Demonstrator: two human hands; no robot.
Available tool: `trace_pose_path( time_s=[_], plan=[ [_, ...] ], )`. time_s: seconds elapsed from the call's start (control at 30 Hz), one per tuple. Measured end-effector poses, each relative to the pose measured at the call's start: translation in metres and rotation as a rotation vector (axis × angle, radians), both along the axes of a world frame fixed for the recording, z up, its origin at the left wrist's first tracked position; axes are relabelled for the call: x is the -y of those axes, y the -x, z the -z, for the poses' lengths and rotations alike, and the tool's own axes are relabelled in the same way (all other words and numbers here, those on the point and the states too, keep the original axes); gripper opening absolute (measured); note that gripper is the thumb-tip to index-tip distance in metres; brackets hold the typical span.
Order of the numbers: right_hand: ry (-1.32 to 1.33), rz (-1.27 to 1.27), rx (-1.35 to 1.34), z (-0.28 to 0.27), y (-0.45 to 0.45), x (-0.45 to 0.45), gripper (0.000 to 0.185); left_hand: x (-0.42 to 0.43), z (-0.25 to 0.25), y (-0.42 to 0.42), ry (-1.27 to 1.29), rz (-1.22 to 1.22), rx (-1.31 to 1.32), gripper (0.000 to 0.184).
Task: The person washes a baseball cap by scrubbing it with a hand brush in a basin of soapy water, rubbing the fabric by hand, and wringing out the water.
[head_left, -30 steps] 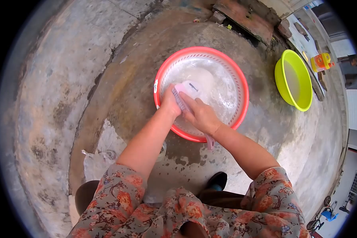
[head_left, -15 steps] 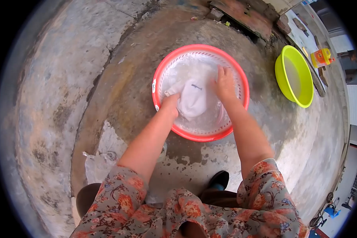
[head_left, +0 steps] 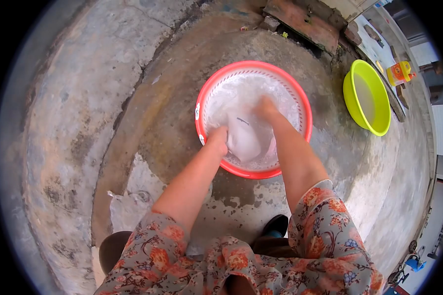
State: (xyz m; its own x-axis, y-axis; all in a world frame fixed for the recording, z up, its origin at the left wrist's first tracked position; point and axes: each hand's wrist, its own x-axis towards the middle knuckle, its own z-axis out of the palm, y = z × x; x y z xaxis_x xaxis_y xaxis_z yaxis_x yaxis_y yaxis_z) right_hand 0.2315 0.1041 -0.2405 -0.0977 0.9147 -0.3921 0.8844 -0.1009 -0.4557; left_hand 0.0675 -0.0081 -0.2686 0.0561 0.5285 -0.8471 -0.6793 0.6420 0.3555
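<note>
A red-rimmed basin (head_left: 307,115) holds cloudy, foamy water. A white cloth (head_left: 243,140) with a small dark mark lies in it, partly under water. At the left side of the cloth, my left hand (head_left: 218,139) is closed on its edge. My right hand (head_left: 266,107) is dipped into the suds at the cloth's upper right; its fingers are hidden by water and blur. Something pink shows faintly under the water beside my right wrist.
A lime-green basin (head_left: 350,98) with cloudy liquid stands at the right, near a yellow and orange container (head_left: 398,73). Boards and bricks lie at the back. A crumpled plastic bag (head_left: 125,209) is on the floor at lower left.
My hands have moved apart from their grip around the pink brush-like object. That object has gone down into the water, the cloth has spread lower, and my right hand has sunk into the suds.
</note>
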Motion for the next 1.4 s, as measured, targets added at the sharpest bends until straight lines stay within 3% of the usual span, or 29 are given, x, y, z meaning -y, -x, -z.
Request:
trace_pose_path(
  time_s=[0.07,0.13,0.2,0.23,0.3,0.37,0.4,0.53,0.57,0.6,0.63,0.73,0.8,0.83,0.97,1.03,1.17,1.23,1.27,1.33,1.4],
  plan=[
    [0.040,-0.091,-0.060,-0.010,-0.005,-0.008,0.053,0.003,0.000,0.001,-0.004,-0.086,0.040,0.032],
    [0.087,0.016,-0.393,-0.069,-0.007,0.000,0.031,0.003,-0.001,0.005,0.004,-0.051,0.054,0.030],
    [0.048,-0.045,-0.450,-0.115,-0.005,0.004,0.029,0.002,-0.014,0.002,0.005,-0.013,0.071,0.029],
    [0.006,-0.103,-0.517,-0.137,-0.003,0.006,0.028,0.003,-0.030,0.001,-0.044,-0.014,-0.044,0.027],
    [-0.100,-0.165,-0.469,-0.182,0.003,0.016,0.026,0.002,-0.043,-0.001,-0.093,-0.013,-0.151,0.025],
    [-0.201,-0.224,-0.427,-0.215,0.011,0.029,0.024,-0.004,-0.045,0.007,-0.160,0.220,-0.172,0.024],
    [-0.279,-0.304,-0.387,-0.228,0.014,0.035,0.022,-0.006,-0.041,0.003,-0.175,0.054,-0.096,0.025],
    [-0.527,-0.522,-0.330,-0.260,0.025,0.061,0.016,-0.012,-0.081,0.009,-0.191,0.085,-0.039,0.031],
    [-0.525,-0.520,-0.331,-0.264,0.025,0.064,0.016,-0.013,-0.091,0.011,-0.123,0.051,0.006,0.037],
    [-0.689,-0.622,-0.288,-0.268,0.025,0.067,0.015,-0.014,-0.098,0.012,-0.058,0.017,0.051,0.044],
    [-0.852,-0.724,-0.240,-0.269,0.025,0.070,0.014,-0.015,-0.101,0.013,-0.057,0.018,0.051,0.044],
    [-0.910,-0.883,-0.237,-0.265,0.026,0.087,0.011,-0.020,-0.091,0.023,-0.159,0.069,0.182,0.054],
    [-0.829,-1.012,-0.174,-0.246,0.021,0.103,0.010,-0.027,-0.066,0.028,-0.611,0.021,0.695,0.056],
    [-0.742,-1.140,-0.113,-0.234,0.018,0.111,0.008,-0.024,-0.062,0.028,-0.610,0.021,0.697,0.056],
    [-0.546,-1.232,-0.167,-0.184,0.006,0.136,0.008,-0.008,-0.087,0.029,-0.495,0.001,0.538,0.047],
    [-0.419,-1.155,-0.163,-0.164,-0.006,0.136,0.012,-0.012,-0.082,0.026,-0.181,-0.055,0.336,0.042],
    [-0.296,-1.051,0.133,-0.141,-0.032,0.125,0.022,-0.015,-0.059,0.025,-0.076,-0.010,0.192,0.038],
    [0.227,-1.000,0.227,-0.139,-0.035,0.111,0.038,-0.011,-0.054,0.021,-0.230,-0.070,0.134,0.040],
    [0.228,-0.999,0.226,-0.132,-0.035,0.101,0.038,-0.010,-0.049,0.020,-0.229,-0.068,0.135,0.040],
    [0.137,-0.650,-0.282,-0.104,-0.033,0.075,0.051,-0.009,-0.041,0.017,-0.239,-0.074,0.121,0.043],
    [-0.105,-0.401,-0.191,-0.084,-0.018,0.055,0.052,-0.008,-0.044,0.016,-0.227,-0.052,0.108,0.045]
  ],
)
